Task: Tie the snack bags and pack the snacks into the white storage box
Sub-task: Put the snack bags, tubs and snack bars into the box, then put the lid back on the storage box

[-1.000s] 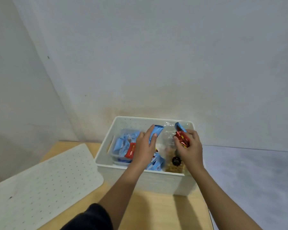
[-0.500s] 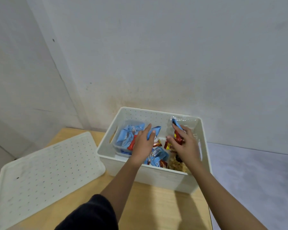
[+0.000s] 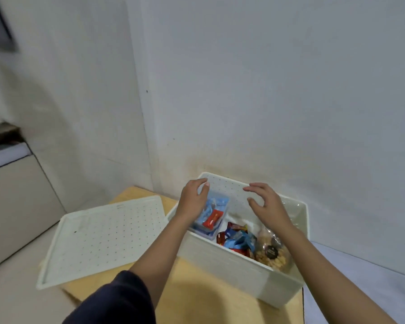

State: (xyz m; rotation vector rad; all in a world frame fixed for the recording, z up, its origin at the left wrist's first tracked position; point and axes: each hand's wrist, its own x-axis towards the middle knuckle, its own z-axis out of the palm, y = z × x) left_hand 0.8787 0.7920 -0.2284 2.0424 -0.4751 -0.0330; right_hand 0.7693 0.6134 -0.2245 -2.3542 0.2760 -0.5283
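Note:
The white storage box (image 3: 239,267) stands on a wooden table, near the wall. Inside it a clear tray (image 3: 212,217) holds blue and red snack packs. Loose blue and red packs (image 3: 235,237) lie in the middle, and a clear bag of pale snacks (image 3: 272,253) with a dark round label sits at the right. My left hand (image 3: 193,198) hovers over the tray, fingers curled and holding nothing. My right hand (image 3: 265,203) is raised above the box's middle, fingers spread and empty.
The box's white perforated lid (image 3: 103,237) lies flat to the left, overhanging the wooden table (image 3: 197,298). The wall stands right behind the box. A pale surface (image 3: 360,272) lies to the right of the table, a low cabinet at far left.
Both hands have let go of the snack packs and lifted out of the box. The packs they held now lie inside. The view has swung to the left.

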